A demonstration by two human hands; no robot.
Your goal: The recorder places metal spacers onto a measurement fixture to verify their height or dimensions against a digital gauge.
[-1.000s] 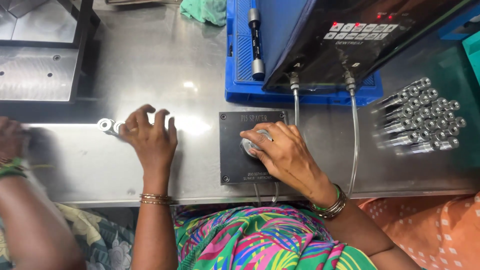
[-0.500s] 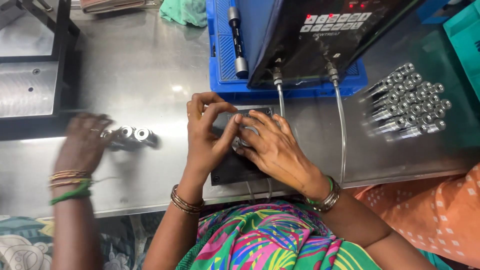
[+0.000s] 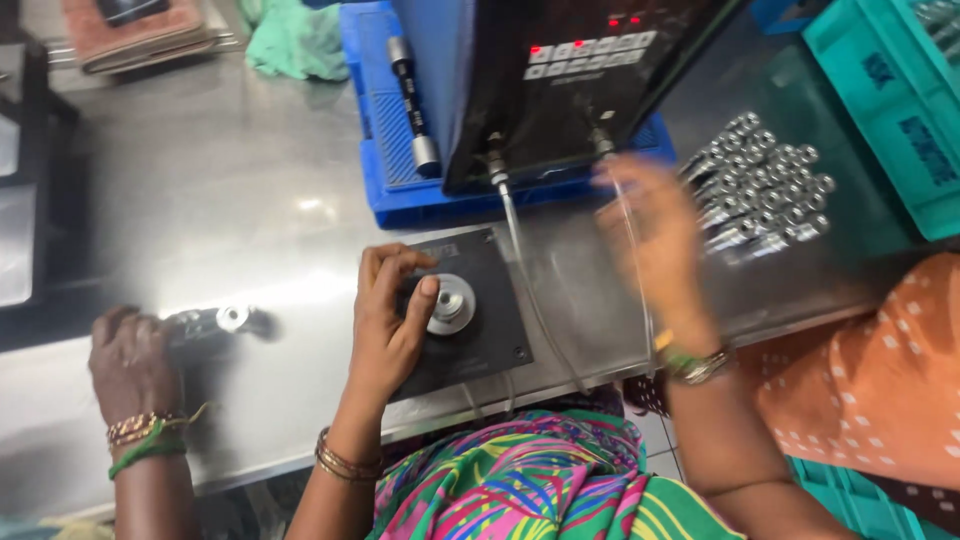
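My left hand [image 3: 390, 325] rests on a black square fixture plate [image 3: 495, 335] at the table's near edge. Its fingertips are curled against a round silver metal part [image 3: 452, 302] seated in the plate's middle. My right hand [image 3: 650, 235] is blurred in the air, right of the plate, fingers spread and nothing seen in it. It is close to a heap of several silver cylindrical parts [image 3: 765, 180] on the table.
A black control box [image 3: 590, 70] stands in a blue tray [image 3: 400, 190], with clear tubes [image 3: 520, 250] running to the plate. A black-and-silver rod [image 3: 412, 100] lies in the tray. A co-worker's hand [image 3: 130, 360] touches metal parts [image 3: 222, 320] at left. A teal crate [image 3: 890, 100] stands at right.
My right hand has left the fixture plate and swung right toward the heap of parts. My left hand stays at the round part. The co-worker's hand has dropped nearer the table edge.
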